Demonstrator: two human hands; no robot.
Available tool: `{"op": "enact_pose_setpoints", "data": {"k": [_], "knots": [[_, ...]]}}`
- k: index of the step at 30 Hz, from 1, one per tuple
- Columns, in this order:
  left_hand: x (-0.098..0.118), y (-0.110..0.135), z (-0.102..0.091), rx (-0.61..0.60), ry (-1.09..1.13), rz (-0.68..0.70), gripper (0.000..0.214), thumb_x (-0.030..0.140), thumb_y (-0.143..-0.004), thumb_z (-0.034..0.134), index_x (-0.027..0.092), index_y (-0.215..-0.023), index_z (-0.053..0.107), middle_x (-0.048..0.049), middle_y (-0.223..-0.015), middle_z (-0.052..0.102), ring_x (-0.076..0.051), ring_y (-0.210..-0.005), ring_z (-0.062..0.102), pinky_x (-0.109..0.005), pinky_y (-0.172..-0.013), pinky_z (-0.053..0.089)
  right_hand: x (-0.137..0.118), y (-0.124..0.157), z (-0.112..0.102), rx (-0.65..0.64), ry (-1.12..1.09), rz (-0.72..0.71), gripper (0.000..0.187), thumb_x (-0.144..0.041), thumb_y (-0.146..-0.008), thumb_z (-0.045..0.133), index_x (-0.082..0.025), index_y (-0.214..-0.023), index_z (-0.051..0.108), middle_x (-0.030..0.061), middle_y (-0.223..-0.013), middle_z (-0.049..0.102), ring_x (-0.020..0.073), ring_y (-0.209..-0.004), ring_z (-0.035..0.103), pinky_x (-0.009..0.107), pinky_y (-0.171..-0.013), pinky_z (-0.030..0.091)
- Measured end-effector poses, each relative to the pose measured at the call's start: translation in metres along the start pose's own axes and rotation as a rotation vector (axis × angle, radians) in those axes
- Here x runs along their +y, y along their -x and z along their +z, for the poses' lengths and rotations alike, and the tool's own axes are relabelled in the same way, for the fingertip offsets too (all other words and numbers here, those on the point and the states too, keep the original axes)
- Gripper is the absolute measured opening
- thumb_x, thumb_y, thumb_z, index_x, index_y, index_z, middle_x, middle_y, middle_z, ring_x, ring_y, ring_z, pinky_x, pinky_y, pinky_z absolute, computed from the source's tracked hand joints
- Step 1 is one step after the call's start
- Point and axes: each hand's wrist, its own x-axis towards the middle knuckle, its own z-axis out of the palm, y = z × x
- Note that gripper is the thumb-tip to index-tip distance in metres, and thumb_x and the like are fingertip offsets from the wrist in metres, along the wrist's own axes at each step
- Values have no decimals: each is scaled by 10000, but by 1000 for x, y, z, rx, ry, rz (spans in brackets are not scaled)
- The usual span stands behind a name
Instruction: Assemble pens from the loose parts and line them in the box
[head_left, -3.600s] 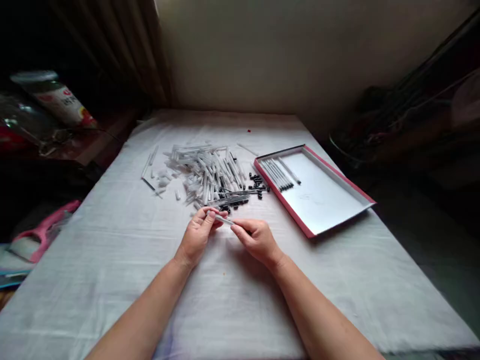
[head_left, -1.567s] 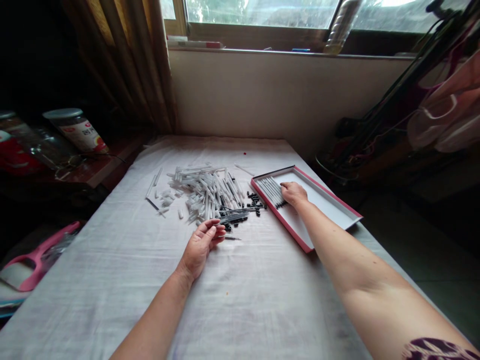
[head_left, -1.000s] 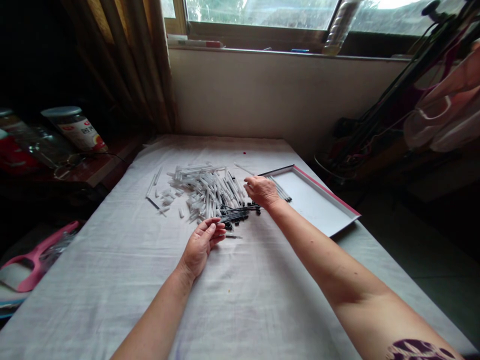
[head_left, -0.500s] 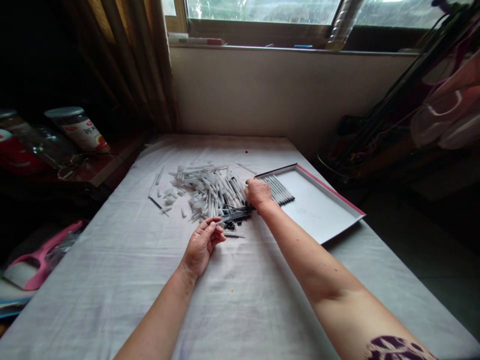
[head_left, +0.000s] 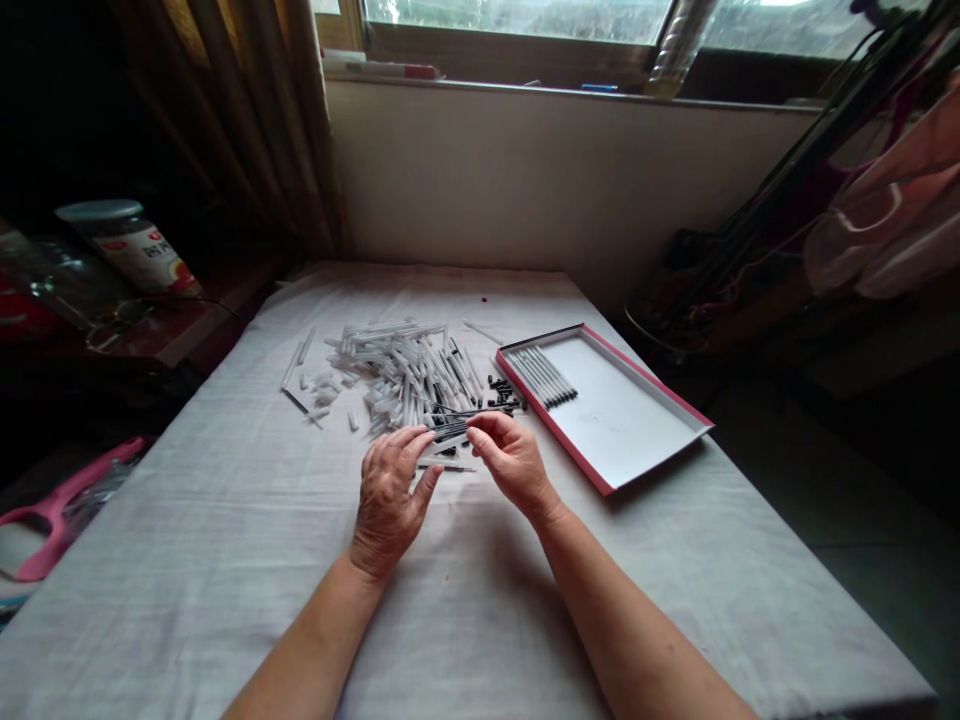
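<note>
A heap of clear pen barrels lies on the white cloth, with thin black refills and small black caps at its right side. My left hand lies palm down just in front of the heap, fingers stretched, fingertips at its near edge. My right hand is beside it, thumb and forefinger pinched together next to the refills; what they hold is hidden. One thin refill lies between the hands.
A shallow red-rimmed tray sits to the right with several finished pens in its far left corner. Jars stand on a side shelf at left, a pink tool below. Wall and window sill are behind.
My right hand went from the tray to the black caps, then drew back to the refills near my left hand. My left hand turned palm down.
</note>
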Motion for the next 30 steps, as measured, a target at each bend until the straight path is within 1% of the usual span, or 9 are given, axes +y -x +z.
{"op": "enact_pose_setpoints", "data": {"k": [4,6,8,13,16,21,24,27,30], "knots": [[-10,1,0,-95,-174,-29,197,355,-807,657,266,-962,739,-88,-933,737,-290,-918,621,-400,-1007,366,6,-9,-7,-68,25,37,323,-464,-824,587,-185,-971,654,18,-752,678,126,-552,586,250,-515,484],[-14,0,0,-55,-208,-43,200,366,-818,635,257,-960,725,-85,-870,735,-275,-851,637,-360,-906,422,11,-22,-16,-47,191,-13,316,-429,-869,529,-176,-998,669,41,-805,698,149,-635,632,272,-596,511],[-18,0,0,-15,-211,-72,209,365,-833,609,258,-991,695,-61,-797,727,-249,-787,650,-317,-814,452,12,-36,-22,-48,501,-90,243,-341,-870,543,-180,-949,706,58,-887,713,174,-774,663,290,-725,512],[-26,-2,-1,-42,-280,-114,238,390,-892,485,240,-1023,615,-24,-815,734,-197,-727,675,-280,-736,491,-5,-64,-11,-363,1263,-133,233,-331,-891,544,-261,-973,751,41,-1031,714,193,-864,679,267,-728,489],[-30,-3,0,-53,-316,-117,267,407,-903,456,224,-1013,614,-40,-884,743,-185,-760,687,-274,-728,509,-20,-75,2,-524,1432,-169,232,-325,-877,553,-260,-968,757,61,-1049,714,223,-898,684,272,-713,486],[-33,-5,0,-40,-314,-110,290,404,-899,469,205,-1025,639,-62,-906,744,-191,-801,695,-279,-742,528,-28,-83,12,-630,1456,-227,238,-205,-877,514,-180,-913,748,131,-1017,721,257,-931,685,297,-750,481],[-35,-5,1,-30,-310,-79,291,387,-901,476,194,-1032,650,-66,-904,745,-197,-827,700,-293,-779,537,-28,-80,9,-619,1468,-247,265,-174,-905,453,-168,-963,711,146,-1026,720,254,-918,690,312,-755,483],[-36,-4,1,-9,-315,-23,282,361,-904,489,190,-1049,659,-70,-939,745,-198,-865,702,-302,-820,540,-28,-71,0,-381,1260,-228,206,-222,-911,469,-170,-960,662,129,-959,734,237,-867,697,309,-738,489],[-36,-3,2,-10,-324,42,263,348,-907,503,201,-1052,666,-64,-980,742,-194,-911,699,-296,-847,538,-26,-58,-9,-28,560,-172,163,-315,-904,485,-190,-960,574,66,-854,740,168,-690,691,253,-603,497]]}}
